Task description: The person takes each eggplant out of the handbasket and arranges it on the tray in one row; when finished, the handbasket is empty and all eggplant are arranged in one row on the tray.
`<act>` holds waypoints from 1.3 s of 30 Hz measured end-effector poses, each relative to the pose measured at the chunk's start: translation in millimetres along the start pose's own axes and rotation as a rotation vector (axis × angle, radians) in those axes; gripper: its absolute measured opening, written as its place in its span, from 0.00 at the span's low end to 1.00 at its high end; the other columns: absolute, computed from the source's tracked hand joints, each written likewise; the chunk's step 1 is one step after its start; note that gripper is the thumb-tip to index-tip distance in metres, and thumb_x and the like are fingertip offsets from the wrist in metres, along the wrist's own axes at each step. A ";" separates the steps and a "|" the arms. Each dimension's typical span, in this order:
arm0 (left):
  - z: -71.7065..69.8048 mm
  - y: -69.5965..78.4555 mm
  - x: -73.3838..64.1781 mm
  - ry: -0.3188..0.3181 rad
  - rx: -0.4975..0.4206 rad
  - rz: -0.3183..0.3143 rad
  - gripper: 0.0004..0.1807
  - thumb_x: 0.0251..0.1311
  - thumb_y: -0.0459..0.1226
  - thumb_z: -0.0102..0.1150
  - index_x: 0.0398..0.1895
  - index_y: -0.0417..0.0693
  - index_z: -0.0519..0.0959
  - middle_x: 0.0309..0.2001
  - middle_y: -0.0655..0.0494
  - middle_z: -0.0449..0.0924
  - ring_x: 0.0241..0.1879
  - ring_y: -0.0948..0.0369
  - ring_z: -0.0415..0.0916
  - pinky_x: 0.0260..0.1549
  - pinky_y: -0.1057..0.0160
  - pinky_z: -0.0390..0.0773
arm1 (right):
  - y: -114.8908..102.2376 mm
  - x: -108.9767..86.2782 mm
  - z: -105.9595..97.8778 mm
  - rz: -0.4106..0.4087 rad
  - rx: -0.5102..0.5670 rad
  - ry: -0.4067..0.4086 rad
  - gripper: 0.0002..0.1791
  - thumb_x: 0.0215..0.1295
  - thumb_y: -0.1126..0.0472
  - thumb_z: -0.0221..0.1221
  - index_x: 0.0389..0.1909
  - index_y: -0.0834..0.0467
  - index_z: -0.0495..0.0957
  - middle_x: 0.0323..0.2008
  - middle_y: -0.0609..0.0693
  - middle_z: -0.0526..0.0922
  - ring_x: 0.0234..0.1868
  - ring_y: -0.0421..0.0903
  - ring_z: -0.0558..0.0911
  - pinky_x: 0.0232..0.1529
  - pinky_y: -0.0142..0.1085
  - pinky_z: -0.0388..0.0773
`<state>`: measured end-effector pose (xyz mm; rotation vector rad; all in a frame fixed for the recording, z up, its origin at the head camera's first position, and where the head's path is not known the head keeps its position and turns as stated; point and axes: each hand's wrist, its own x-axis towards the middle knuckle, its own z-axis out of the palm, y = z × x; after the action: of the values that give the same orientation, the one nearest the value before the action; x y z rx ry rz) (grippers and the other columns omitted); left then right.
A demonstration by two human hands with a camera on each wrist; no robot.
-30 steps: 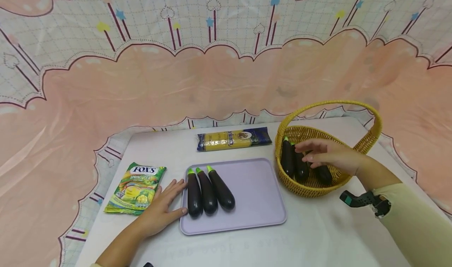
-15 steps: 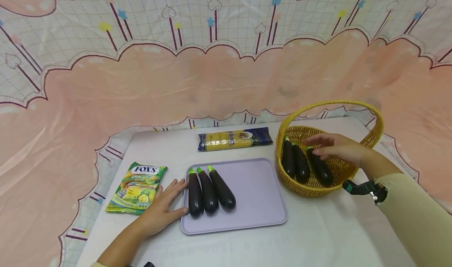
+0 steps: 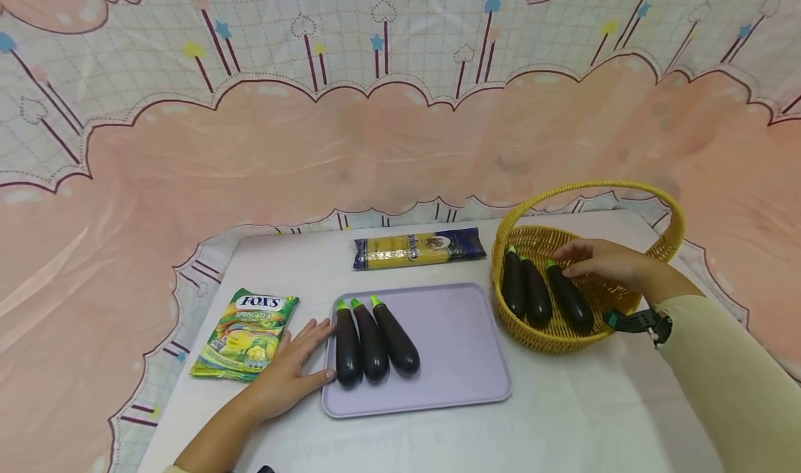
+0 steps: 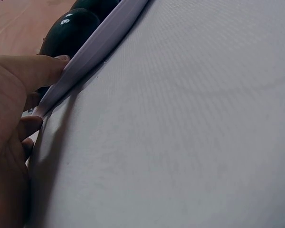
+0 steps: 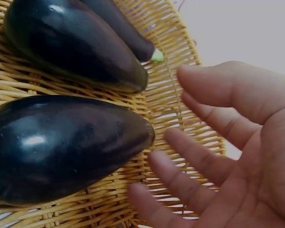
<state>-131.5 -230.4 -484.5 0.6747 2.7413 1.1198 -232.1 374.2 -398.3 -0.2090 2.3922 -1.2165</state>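
Three dark eggplants lie in the yellow wicker basket (image 3: 544, 341), their green stem ends toward the back. My right hand (image 3: 603, 259) is inside the basket by the stem end of the rightmost eggplant (image 3: 571, 300). In the right wrist view its fingers are spread and slightly bent near that eggplant's narrow end (image 5: 137, 128), with nothing gripped. Three more eggplants (image 3: 374, 348) lie side by side on the left part of the lilac tray (image 3: 457, 348). My left hand (image 3: 284, 375) rests at the tray's left edge, fingers spread, thumb at the rim (image 4: 92, 54).
A green Fox's candy bag (image 3: 250, 334) lies left of the tray, partly behind my left hand. Behind the tray is a yellow and blue pasta packet (image 3: 419, 249). The basket's tall handle (image 3: 594, 184) arches above my right hand. A patterned cloth (image 3: 375, 146) hangs behind the table.
My right hand has moved right and lower, from above the basket's middle eggplant to the stem end of the rightmost one. My left hand stays at the tray.
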 end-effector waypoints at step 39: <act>0.0 1.1 1.5 -0.009 0.002 -0.016 0.42 0.66 0.47 0.72 0.80 0.47 0.68 0.81 0.38 0.61 0.83 0.36 0.46 0.76 0.26 0.30 | 8.8 -12.2 3.3 0.000 0.107 -0.116 0.41 0.65 0.58 0.68 0.77 0.63 0.64 0.73 0.66 0.66 0.65 0.57 0.76 0.64 0.52 0.81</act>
<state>-132.5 -229.1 -483.7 0.6554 2.7360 1.1080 -219.2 381.0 -403.1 -0.2398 2.2213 -1.2923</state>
